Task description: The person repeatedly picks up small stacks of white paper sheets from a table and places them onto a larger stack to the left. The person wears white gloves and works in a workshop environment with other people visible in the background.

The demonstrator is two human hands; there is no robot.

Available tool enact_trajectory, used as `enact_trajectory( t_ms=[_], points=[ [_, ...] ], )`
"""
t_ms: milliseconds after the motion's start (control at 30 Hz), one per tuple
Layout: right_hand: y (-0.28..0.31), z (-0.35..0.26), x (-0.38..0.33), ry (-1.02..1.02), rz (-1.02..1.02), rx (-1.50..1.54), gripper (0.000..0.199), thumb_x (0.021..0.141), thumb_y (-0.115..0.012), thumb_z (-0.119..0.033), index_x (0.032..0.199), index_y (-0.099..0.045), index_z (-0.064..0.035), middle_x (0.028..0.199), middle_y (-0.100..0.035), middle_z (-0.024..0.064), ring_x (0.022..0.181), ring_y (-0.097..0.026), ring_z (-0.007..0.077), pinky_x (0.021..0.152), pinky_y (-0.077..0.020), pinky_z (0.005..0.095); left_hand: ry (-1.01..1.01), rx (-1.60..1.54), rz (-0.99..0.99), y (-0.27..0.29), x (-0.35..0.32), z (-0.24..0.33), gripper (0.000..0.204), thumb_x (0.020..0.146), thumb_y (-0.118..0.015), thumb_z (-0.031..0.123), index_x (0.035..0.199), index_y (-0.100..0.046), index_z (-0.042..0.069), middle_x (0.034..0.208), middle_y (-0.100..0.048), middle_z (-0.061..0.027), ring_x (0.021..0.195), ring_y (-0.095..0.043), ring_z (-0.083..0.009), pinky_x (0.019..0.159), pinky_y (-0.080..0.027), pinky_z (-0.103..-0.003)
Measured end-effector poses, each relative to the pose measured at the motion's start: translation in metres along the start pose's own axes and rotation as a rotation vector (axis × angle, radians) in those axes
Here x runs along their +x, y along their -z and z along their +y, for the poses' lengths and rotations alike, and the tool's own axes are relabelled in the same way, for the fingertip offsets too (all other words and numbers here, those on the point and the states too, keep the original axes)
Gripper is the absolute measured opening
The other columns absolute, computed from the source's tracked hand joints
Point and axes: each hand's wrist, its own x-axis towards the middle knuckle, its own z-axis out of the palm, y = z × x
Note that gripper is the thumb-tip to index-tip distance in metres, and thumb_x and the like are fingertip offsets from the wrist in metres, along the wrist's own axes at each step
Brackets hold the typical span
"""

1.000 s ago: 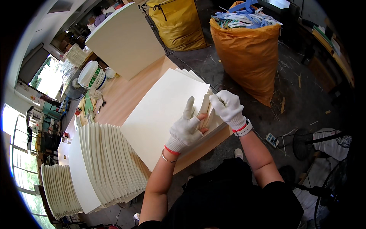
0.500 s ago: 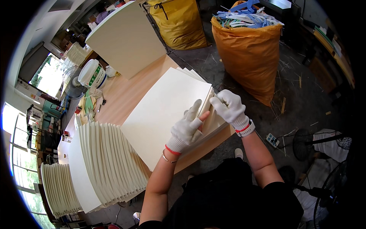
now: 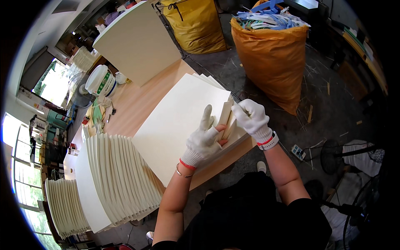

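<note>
A stack of large white sheets (image 3: 175,121) lies at the table's near right corner, with a raised or folded strip (image 3: 225,114) along its right edge. My left hand (image 3: 203,139), in a white knit glove with some bare fingertips, rests on the top sheet. Its fingers are apart, one pointing away from me, and the bare tips touch the strip. Just right of that edge, my gloved right hand (image 3: 252,118) is closed, thumb and fingers pressed together by the strip's far end. Whatever it pinches is hidden.
Fanned stacks of white folded pieces (image 3: 121,179) stand left. A white board (image 3: 137,41) rises at the table's far end. A white bucket (image 3: 100,81) and scissors (image 3: 113,109) are on the table (image 3: 137,102). Beyond the right edge stands an orange sack (image 3: 271,62) of paper strips.
My left hand's fingers have spread, with one now pointing farther away and more of the edge strip lifted into view. The right hand stays closed and has barely shifted.
</note>
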Motion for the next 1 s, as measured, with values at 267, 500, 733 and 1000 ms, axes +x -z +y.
enact_trajectory(
  t_ms=[267,500,733,1000],
  points=[
    [0.036,0.012,0.033,-1.078,-0.277,0.421,0.058,0.109,-0.052,-0.054,0.121,-0.065,0.0019,0.096,-0.071,0.0125,0.077,-0.07,0.0237,0.062,-0.0582,0.0398,-0.211,0.226,0.154,-0.004,-0.007,-0.005,0.087,0.074,-0.088,0.021,0.152,-0.049,0.013,0.16,-0.045,-0.0276,0.111,-0.07,-0.0429,0.084,-0.062,-0.043],
    [0.01,0.07,0.08,-1.094,-0.62,0.764,0.074,0.103,-0.047,-0.07,0.116,-0.072,-0.0013,0.094,-0.073,0.0063,0.081,-0.068,0.0123,0.071,-0.0548,0.0296,-0.209,0.168,0.071,0.001,0.001,0.011,0.104,0.076,-0.091,0.03,0.16,-0.034,0.007,0.148,-0.055,-0.0247,0.117,-0.064,-0.0439,0.095,-0.056,-0.046],
    [0.002,0.089,0.07,-0.551,-0.77,0.433,0.048,0.104,-0.066,-0.037,0.132,-0.064,0.0017,0.116,-0.072,0.0053,0.104,-0.064,0.0131,0.093,-0.0506,0.0299,0.058,0.117,0.093,0.011,-0.027,-0.018,0.077,0.086,-0.082,0.021,0.154,-0.048,0.007,0.138,-0.063,-0.0211,0.116,-0.067,-0.0428,0.095,-0.056,-0.046],
    [0.021,0.122,0.028,-0.423,-0.468,0.674,0.065,0.097,-0.078,-0.035,0.145,-0.055,0.0015,0.134,-0.067,0.0074,0.12,-0.063,0.017,0.103,-0.0508,0.0328,0.729,-0.129,0.902,0.116,-0.143,-0.029,0.07,0.089,-0.082,0.019,0.149,-0.053,0.0,0.146,-0.057,-0.0214,0.132,-0.059,-0.0355,0.111,-0.051,-0.043]
  ],
)
